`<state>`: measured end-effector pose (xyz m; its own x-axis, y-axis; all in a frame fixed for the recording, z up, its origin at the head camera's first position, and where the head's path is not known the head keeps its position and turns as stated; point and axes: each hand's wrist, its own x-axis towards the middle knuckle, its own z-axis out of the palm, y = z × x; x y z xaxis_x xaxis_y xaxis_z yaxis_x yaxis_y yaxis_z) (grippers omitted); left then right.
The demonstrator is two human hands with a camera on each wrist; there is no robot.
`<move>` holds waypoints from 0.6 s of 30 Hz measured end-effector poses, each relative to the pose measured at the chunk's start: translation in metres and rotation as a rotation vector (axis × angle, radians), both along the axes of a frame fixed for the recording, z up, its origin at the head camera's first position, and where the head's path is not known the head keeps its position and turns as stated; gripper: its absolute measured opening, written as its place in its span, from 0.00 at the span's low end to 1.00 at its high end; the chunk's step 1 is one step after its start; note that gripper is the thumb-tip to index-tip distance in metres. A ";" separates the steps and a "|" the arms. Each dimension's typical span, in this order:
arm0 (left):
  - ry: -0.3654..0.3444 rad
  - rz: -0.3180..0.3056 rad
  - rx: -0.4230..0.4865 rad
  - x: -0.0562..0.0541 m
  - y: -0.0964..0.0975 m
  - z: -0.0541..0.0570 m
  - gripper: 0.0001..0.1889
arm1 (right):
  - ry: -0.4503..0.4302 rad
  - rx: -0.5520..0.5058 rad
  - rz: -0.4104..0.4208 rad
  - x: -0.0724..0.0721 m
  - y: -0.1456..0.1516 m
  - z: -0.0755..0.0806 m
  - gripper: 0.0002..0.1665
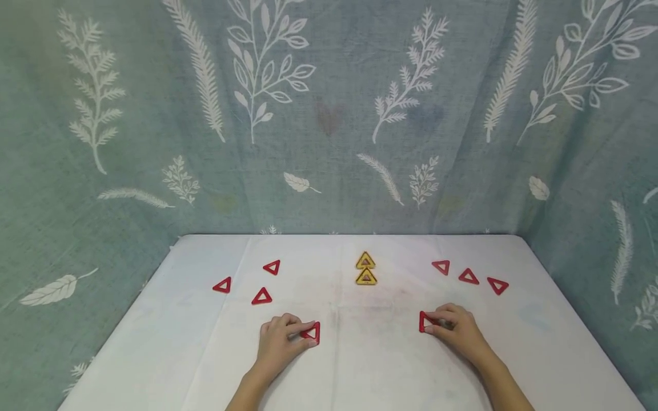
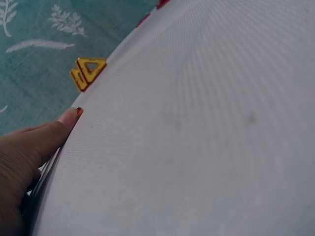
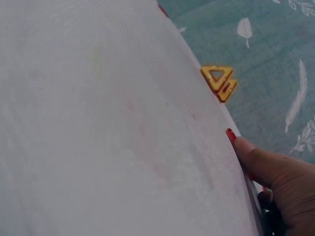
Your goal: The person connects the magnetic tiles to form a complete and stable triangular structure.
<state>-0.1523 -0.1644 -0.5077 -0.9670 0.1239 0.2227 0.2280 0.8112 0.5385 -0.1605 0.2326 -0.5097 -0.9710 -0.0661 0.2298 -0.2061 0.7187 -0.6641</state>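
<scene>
"What's held?"
"The left hand (image 1: 283, 341) pinches a red triangle (image 1: 318, 332), the right hand (image 1: 460, 332) a second red triangle (image 1: 422, 322), well apart, nearer than the yellow triangles (image 1: 365, 267)."
"I'd keep both grips light."

Scanning the tabletop (image 1: 380, 365), scanning the cloth (image 1: 334, 160) behind the tabletop, and reading nothing: not one legible text, label, brand, number or sign!

From where I stood, a broad lane of white tabletop (image 1: 370, 357) parted left hand (image 1: 281, 341) from right hand (image 1: 459, 331); two yellow triangles (image 1: 366, 268) blocked its far middle; gaps flanked them, bounded by three red triangles (image 1: 261, 301) leftward, another red trio (image 1: 468, 280) rightward.
</scene>
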 end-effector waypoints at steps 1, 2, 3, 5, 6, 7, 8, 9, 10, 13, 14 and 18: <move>-0.002 -0.002 0.000 0.000 0.001 0.000 0.21 | -0.017 -0.010 0.009 0.000 -0.001 0.001 0.20; -0.003 -0.005 0.004 -0.001 0.002 0.000 0.21 | -0.032 -0.018 0.015 0.000 -0.002 0.001 0.19; -0.002 -0.006 0.007 -0.001 0.004 0.000 0.21 | -0.048 -0.025 0.019 0.000 -0.003 0.002 0.19; -0.001 -0.006 0.016 -0.002 0.007 0.000 0.21 | -0.068 -0.042 0.033 -0.001 -0.005 0.002 0.19; 0.005 -0.009 0.017 -0.003 0.009 -0.001 0.20 | -0.077 -0.053 0.040 -0.002 -0.006 0.003 0.19; 0.003 -0.011 0.022 -0.003 0.012 -0.001 0.20 | -0.081 -0.062 0.045 -0.002 -0.007 0.003 0.19; 0.001 -0.016 0.030 -0.004 0.015 -0.001 0.20 | -0.084 -0.062 0.050 -0.002 -0.008 0.003 0.19; -0.001 -0.021 0.032 -0.004 0.018 -0.001 0.20 | -0.086 -0.066 0.057 -0.003 -0.009 0.003 0.18; 0.000 -0.026 0.036 -0.005 0.021 -0.002 0.20 | -0.084 -0.071 0.065 -0.003 -0.011 0.003 0.18; 0.004 -0.040 0.044 -0.006 0.029 -0.001 0.20 | -0.078 -0.082 0.098 -0.005 -0.016 0.003 0.17; 0.008 -0.044 0.045 -0.007 0.032 0.000 0.20 | -0.071 -0.086 0.116 -0.006 -0.018 0.003 0.17; 0.013 -0.047 0.046 -0.009 0.039 0.001 0.20 | -0.078 -0.090 0.144 -0.009 -0.027 0.003 0.17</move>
<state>-0.1617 -0.1254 -0.5070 -0.9574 0.1580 0.2415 0.2720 0.7738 0.5721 -0.1693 0.2053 -0.5064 -0.9682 -0.1878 0.1655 -0.2477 0.6222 -0.7426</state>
